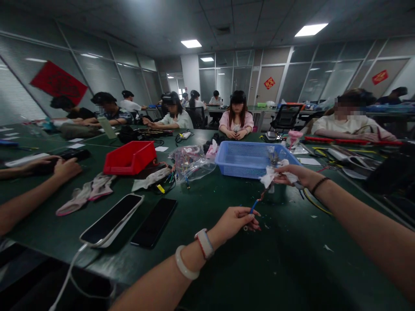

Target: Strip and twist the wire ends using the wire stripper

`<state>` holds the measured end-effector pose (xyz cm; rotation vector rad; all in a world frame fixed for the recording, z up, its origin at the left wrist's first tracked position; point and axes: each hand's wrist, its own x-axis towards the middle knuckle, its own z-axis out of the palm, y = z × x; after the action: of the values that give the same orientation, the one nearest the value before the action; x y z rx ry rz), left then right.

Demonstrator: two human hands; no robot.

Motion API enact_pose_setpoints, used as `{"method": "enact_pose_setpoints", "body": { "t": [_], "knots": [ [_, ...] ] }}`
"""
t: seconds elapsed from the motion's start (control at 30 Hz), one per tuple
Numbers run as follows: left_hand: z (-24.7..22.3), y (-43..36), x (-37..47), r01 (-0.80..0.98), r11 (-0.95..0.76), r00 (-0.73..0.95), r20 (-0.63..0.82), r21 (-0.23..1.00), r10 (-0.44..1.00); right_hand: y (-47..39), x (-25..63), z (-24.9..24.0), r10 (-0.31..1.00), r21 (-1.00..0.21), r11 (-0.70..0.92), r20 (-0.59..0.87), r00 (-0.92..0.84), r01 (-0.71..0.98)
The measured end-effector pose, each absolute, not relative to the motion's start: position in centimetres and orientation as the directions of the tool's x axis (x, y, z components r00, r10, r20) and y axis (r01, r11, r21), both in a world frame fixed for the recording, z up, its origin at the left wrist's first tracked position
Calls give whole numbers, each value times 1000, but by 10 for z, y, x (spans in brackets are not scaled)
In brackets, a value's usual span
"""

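At table centre: blue wire between both hands

Clock positions take the left hand as the dial centre, with 12 o'clock pointing away from the wearer.

1. Left hand [241, 219]: the thumb and fingers pinch the blue wire [253, 207]. The wire is tilted, its upper part leaning toward 1 o'clock above the green table [223, 276]. A brownish, twisted section extends from the blue covering to the white material in the other hand.

2. Right hand [288, 176]: positioned between 1 and 2 o'clock. The fingers grasp crumpled white material [268, 177]; the exact contact with the wire end is hidden.

3. Blue basket [238, 169]: located at 12 o'clock, just beyond the white material. A person in a pink top [223, 121] sits farther along the same line.

4. Clear plastic bag [202, 166]: between 10 and 11 o'clock, beside the basket.

5. Red bin [121, 160]: at 10 o'clock, open side facing the wearer.

6. Black phone [154, 222]: at 9 o'clock, flat on the table. A second phone [112, 221], with a white cable [69, 270] attached, lies farther out.
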<state>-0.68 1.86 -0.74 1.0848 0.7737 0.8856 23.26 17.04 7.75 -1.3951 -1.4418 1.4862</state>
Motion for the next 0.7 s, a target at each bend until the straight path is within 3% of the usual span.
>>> {"method": "enact_pose_setpoints", "body": {
  "t": [0.13, 0.23, 0.37, 0.47, 0.5, 0.57, 0.63, 0.7],
  "knots": [
    [-10, 19, -6, -210, 216, 451, -102, 954, 887, 167, 235, 75, 848, -867, -488, -498, -180, 98],
    [-10, 20, -6, -208, 222, 445, -110, 953, 889, 163, 238, 78, 842, -857, -509, -514, -162, 80],
    [-10, 22, -5, -208, 207, 420, -104, 956, 901, 148, 240, 79, 930, -940, -319, -335, -150, 118],
    [-11, 23, -5, -224, 192, 388, -93, 956, 917, 128, 240, 74, 989, -934, -7, -58, -133, 356],
    [-11, 23, -5, -229, 188, 379, -91, 955, 921, 120, 240, 72, 992, -867, 105, 55, -115, 488],
    [-13, 24, -5, -233, 186, 362, -93, 955, 928, 102, 240, 67, 942, -603, 303, 306, -137, 738],
    [-14, 25, -5, -231, 185, 342, -98, 955, 935, 85, 238, 62, 869, -346, 367, 459, -185, 864],
    [-16, 26, -5, -216, 167, 310, -94, 962, 946, 70, 237, 58, 822, -219, 372, 529, -211, 902]
  ]
}}
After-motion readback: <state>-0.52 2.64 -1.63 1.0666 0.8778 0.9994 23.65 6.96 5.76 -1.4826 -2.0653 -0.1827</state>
